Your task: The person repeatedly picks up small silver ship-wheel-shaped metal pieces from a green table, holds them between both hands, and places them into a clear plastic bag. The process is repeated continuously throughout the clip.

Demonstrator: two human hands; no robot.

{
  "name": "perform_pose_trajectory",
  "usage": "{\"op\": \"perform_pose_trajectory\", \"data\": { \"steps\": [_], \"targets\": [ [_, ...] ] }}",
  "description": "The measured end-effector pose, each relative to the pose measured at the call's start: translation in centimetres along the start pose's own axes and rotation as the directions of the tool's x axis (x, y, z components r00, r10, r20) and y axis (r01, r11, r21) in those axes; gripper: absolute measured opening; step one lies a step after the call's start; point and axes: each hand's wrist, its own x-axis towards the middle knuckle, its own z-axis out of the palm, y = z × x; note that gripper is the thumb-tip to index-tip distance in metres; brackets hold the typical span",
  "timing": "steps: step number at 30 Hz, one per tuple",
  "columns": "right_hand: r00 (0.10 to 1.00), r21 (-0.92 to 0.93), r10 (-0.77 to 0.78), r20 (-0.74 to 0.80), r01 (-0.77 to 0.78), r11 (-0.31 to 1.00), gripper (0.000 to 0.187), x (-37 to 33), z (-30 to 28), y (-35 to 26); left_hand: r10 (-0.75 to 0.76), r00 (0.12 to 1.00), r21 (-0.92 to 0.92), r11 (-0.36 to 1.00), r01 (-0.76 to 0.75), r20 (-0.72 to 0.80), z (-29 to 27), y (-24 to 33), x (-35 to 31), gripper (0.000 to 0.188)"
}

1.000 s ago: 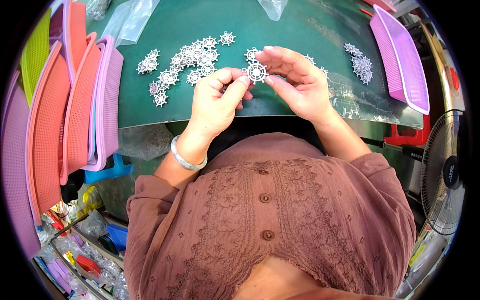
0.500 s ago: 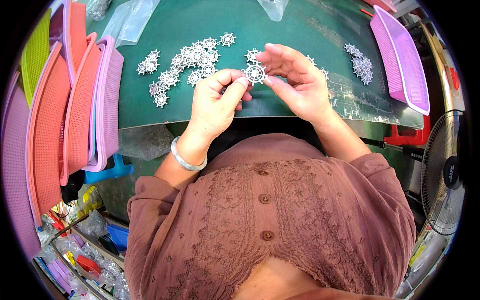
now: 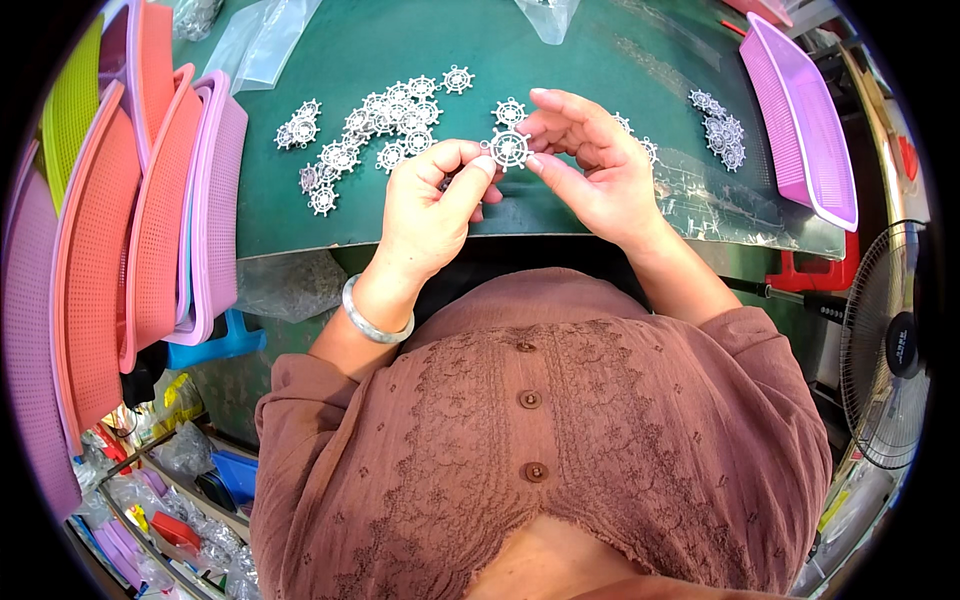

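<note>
A silver ship's-wheel charm [image 3: 509,149] is held up over the near part of the green table. Thumb and fingers of my left hand [image 3: 432,203] pinch its left side. My right hand [image 3: 607,172] grips its right edge with the thumb and a curled finger, while the index finger is raised off it. Just beyond lies another ship's-wheel charm [image 3: 509,112]. To the left spreads a loose pile of the same charms [image 3: 395,112], with a small cluster [image 3: 298,126] beside it. A few more charms [image 3: 648,149] are partly hidden behind my right hand.
A separate group of charms [image 3: 722,135] lies at the right, near a purple plastic basket [image 3: 795,130]. Stacked pink, orange and purple baskets [image 3: 165,220] stand at the left edge. Clear plastic bags [image 3: 262,45] lie at the back. A fan [image 3: 885,345] stands at the right.
Almost nothing differs. Both hands keep the charm in the same place, and the charms on the table have not been moved.
</note>
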Motion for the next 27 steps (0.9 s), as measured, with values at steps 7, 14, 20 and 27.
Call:
{"op": "perform_pose_trajectory", "data": {
  "steps": [7,14,20,27],
  "targets": [
    [0.999,-0.031,-0.039,0.008,0.039,0.999,0.044,0.08,0.22,0.08,0.003,1.0,0.017,1.0,-0.002,-0.012,-0.29,-0.02,-0.17,0.01],
    [0.999,-0.043,-0.044,-0.002,0.043,0.998,0.043,0.09,0.29,0.2,-0.001,1.0,0.01,1.0,0.001,-0.015,-0.31,0.0,-0.2,0.011],
    [0.999,-0.063,-0.032,-0.01,0.032,0.997,0.042,0.01,0.28,0.12,-0.012,1.0,-0.023,1.0,0.012,-0.016,-0.21,0.04,-0.29,0.012],
    [1.0,-0.112,-0.028,-0.003,0.027,0.993,0.042,0.23,0.03,0.03,-0.032,0.999,0.014,0.999,0.032,0.021,-0.41,-0.2,-0.17,0.017]
  ]
}}
